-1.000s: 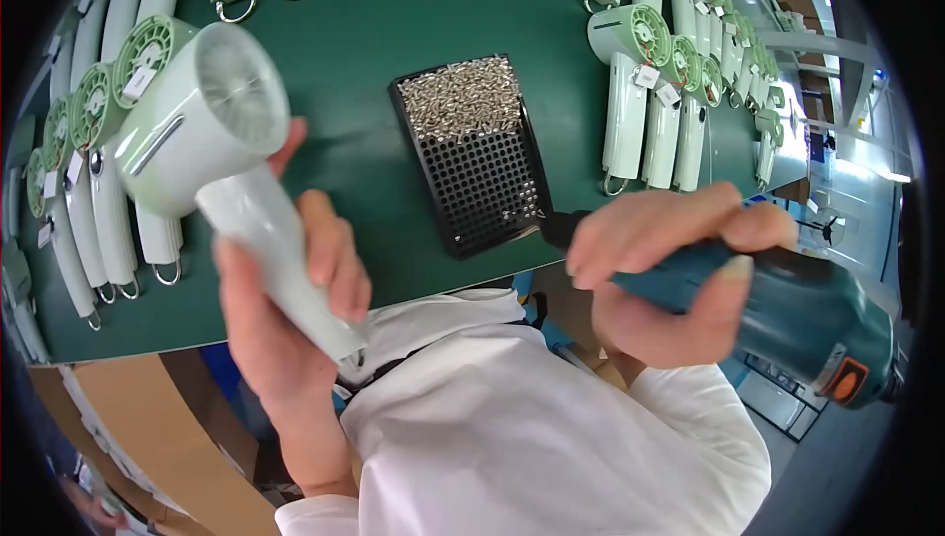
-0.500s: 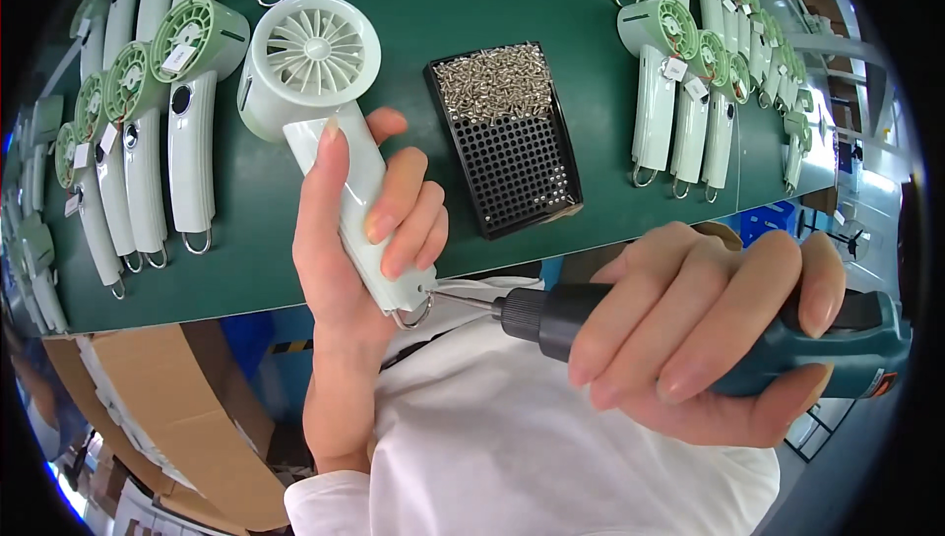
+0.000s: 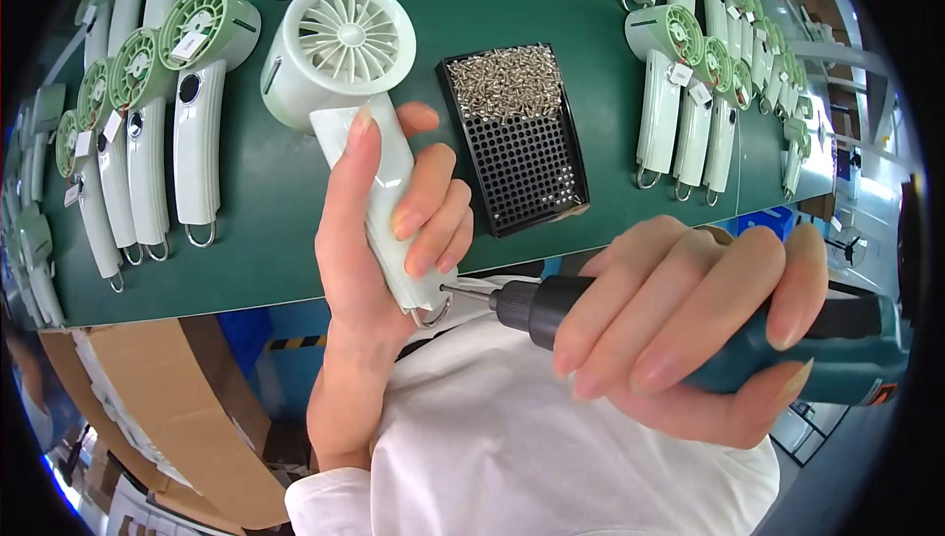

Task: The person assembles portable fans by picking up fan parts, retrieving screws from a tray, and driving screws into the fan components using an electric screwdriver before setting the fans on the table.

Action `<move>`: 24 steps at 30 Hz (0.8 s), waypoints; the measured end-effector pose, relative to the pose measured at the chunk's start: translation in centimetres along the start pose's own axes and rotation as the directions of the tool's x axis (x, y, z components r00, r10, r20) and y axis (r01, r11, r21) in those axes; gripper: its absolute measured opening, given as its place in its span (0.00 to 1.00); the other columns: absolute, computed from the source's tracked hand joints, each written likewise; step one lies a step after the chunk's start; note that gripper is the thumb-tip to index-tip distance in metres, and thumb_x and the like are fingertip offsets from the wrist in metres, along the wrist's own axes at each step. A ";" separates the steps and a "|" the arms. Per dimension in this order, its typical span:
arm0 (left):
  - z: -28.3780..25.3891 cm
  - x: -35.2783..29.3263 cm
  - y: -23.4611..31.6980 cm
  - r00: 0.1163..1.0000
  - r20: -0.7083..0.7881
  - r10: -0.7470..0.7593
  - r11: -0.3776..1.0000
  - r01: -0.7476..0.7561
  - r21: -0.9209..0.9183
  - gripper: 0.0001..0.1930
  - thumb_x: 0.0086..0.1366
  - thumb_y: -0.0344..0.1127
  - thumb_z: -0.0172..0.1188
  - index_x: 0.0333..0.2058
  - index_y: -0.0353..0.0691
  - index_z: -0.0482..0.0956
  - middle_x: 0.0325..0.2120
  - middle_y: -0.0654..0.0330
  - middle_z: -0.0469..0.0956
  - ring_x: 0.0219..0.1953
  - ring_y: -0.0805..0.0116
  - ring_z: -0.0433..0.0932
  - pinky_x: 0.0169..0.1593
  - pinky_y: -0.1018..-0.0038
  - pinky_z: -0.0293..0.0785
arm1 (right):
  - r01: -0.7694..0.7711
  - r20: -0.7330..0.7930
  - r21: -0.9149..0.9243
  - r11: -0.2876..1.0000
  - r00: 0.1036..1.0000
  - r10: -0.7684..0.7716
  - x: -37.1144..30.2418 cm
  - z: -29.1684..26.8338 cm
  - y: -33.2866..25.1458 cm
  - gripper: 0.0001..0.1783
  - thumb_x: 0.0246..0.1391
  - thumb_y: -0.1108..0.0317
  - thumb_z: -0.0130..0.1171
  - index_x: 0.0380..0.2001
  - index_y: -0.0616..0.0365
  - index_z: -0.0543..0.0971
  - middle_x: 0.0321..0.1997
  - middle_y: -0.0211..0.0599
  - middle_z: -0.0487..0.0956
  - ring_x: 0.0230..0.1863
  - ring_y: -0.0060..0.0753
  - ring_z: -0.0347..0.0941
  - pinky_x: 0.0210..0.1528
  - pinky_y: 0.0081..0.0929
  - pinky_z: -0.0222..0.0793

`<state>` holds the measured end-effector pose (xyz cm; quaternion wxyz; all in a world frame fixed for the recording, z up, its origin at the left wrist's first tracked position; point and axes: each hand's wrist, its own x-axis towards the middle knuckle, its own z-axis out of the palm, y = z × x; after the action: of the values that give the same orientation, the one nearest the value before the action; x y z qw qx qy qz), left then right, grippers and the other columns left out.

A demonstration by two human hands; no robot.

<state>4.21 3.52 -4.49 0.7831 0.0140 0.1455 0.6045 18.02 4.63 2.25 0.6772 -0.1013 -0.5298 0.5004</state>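
My left hand (image 3: pixel 394 211) is closed round the handle of a pale green handheld fan (image 3: pixel 340 54), its round grille up and its metal loop (image 3: pixel 433 315) at the lower end. In my right hand (image 3: pixel 699 329) lies a teal and black electric screwdriver (image 3: pixel 837 354), gripped from above with the fingers wrapped round it. Its thin bit (image 3: pixel 471 293) points left and its tip meets the side of the handle's lower end, close to the loop. Whether a screw sits at the tip is too small to tell.
A black screw tray (image 3: pixel 517 142) lies on the green table (image 3: pixel 266 251), its far part heaped with small screws. More fans stand in rows at left (image 3: pixel 202 142) and right (image 3: pixel 658 113). Handles with loops line the far side. A cardboard box (image 3: pixel 177 408) is below the table edge.
The fan and my left hand have shifted slightly right. My right hand with the screwdriver has moved a little left, and the bit's tip now meets the handle's end more closely.
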 end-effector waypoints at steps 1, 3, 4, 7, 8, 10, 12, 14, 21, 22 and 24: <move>-0.1 0.0 -0.1 1.000 -0.007 -0.011 1.000 0.011 -0.023 0.21 0.74 0.51 0.41 0.48 0.40 0.71 0.14 0.70 0.60 0.11 0.80 0.55 0.16 0.79 0.55 | -0.001 0.004 -0.002 1.000 1.000 0.001 0.0 0.0 0.1 0.18 0.63 0.57 0.43 0.43 0.62 0.59 0.23 0.44 0.71 0.08 0.33 0.66 0.06 0.26 0.69; -0.1 0.0 -0.3 1.000 -0.019 -0.021 0.999 0.020 -0.045 0.21 0.74 0.52 0.41 0.48 0.40 0.70 0.14 0.70 0.60 0.10 0.80 0.55 0.16 0.79 0.54 | -0.002 0.034 0.033 0.999 0.999 0.001 0.0 -0.2 0.1 0.18 0.63 0.57 0.45 0.42 0.62 0.59 0.23 0.44 0.70 0.08 0.33 0.67 0.06 0.25 0.68; 0.0 0.0 -0.4 1.000 -0.011 -0.020 0.999 0.019 -0.043 0.21 0.74 0.52 0.40 0.48 0.40 0.70 0.15 0.70 0.60 0.11 0.80 0.55 0.16 0.79 0.54 | -0.004 0.035 0.034 0.999 0.999 0.003 0.0 -0.5 0.2 0.18 0.63 0.57 0.45 0.42 0.62 0.59 0.23 0.44 0.70 0.08 0.33 0.67 0.06 0.25 0.68; 0.3 -0.4 -0.4 1.000 -0.013 0.019 1.000 -0.019 0.005 0.23 0.74 0.54 0.40 0.49 0.39 0.70 0.15 0.70 0.60 0.11 0.80 0.56 0.16 0.80 0.55 | -0.001 0.079 0.088 0.996 0.997 -0.006 0.1 -0.6 0.2 0.18 0.62 0.58 0.46 0.42 0.62 0.60 0.22 0.42 0.69 0.08 0.32 0.67 0.06 0.25 0.68; 0.5 -0.4 -0.4 0.998 -0.021 0.052 0.997 -0.051 0.051 0.24 0.74 0.55 0.39 0.49 0.39 0.70 0.16 0.70 0.60 0.11 0.79 0.56 0.17 0.80 0.55 | 0.052 0.032 0.124 0.991 0.998 -0.056 0.2 -0.4 0.4 0.17 0.62 0.58 0.47 0.42 0.62 0.60 0.21 0.41 0.69 0.07 0.31 0.66 0.06 0.25 0.68; 0.7 -0.7 0.3 0.997 0.009 0.079 0.996 -0.079 0.030 0.27 0.73 0.57 0.39 0.50 0.36 0.68 0.17 0.68 0.63 0.13 0.79 0.60 0.19 0.81 0.58 | 0.099 -0.009 0.158 0.983 0.995 -0.098 0.5 -0.4 0.1 0.17 0.62 0.58 0.47 0.42 0.62 0.61 0.21 0.40 0.68 0.07 0.30 0.64 0.06 0.24 0.67; 0.0 -2.2 2.0 0.955 -0.135 0.264 0.742 -0.111 0.661 0.28 0.72 0.57 0.42 0.50 0.33 0.67 0.19 0.64 0.67 0.14 0.77 0.64 0.21 0.81 0.62 | 0.094 -0.110 0.102 0.990 0.990 -0.082 1.1 -1.2 -1.2 0.18 0.61 0.58 0.48 0.41 0.63 0.63 0.21 0.39 0.68 0.07 0.28 0.61 0.05 0.21 0.64; 0.2 -3.2 2.6 0.909 -0.190 0.371 0.584 -0.069 0.809 0.24 0.71 0.50 0.48 0.51 0.31 0.67 0.22 0.61 0.70 0.18 0.77 0.67 0.23 0.80 0.65 | 0.024 -0.077 0.049 0.999 0.997 -0.020 1.3 -2.3 -2.2 0.18 0.63 0.57 0.46 0.41 0.64 0.65 0.22 0.40 0.68 0.08 0.28 0.60 0.07 0.24 0.63; -0.2 -6.1 3.6 0.871 -0.083 0.485 -0.179 0.192 0.965 0.20 0.52 0.27 0.69 0.43 0.33 0.74 0.32 0.58 0.77 0.34 0.68 0.75 0.42 0.75 0.72 | -0.186 0.052 -0.369 0.911 0.974 0.220 0.4 -4.6 -2.0 0.14 0.63 0.62 0.40 0.48 0.57 0.62 0.25 0.46 0.71 0.12 0.41 0.66 0.12 0.38 0.68; -0.5 -6.3 3.4 0.895 -0.014 0.446 -0.350 0.189 0.918 0.19 0.51 0.28 0.69 0.42 0.33 0.74 0.32 0.57 0.77 0.34 0.67 0.76 0.43 0.74 0.72 | -0.188 0.061 -0.364 0.912 0.973 0.224 0.2 -4.5 -2.0 0.14 0.63 0.63 0.39 0.48 0.57 0.61 0.25 0.47 0.71 0.12 0.42 0.67 0.13 0.38 0.69; -0.8 -6.3 3.0 0.890 -0.049 0.454 -0.284 0.196 0.939 0.23 0.50 0.28 0.71 0.44 0.35 0.72 0.32 0.55 0.76 0.33 0.65 0.76 0.41 0.75 0.72 | -0.193 0.068 -0.358 0.914 0.971 0.231 -0.2 -3.9 -1.7 0.14 0.63 0.63 0.39 0.48 0.57 0.60 0.25 0.47 0.71 0.13 0.42 0.67 0.14 0.39 0.69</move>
<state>-0.22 -1.78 -3.33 0.3301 0.5216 0.7201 0.3170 22.20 5.14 1.62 0.5604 -0.2493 -0.6319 0.4738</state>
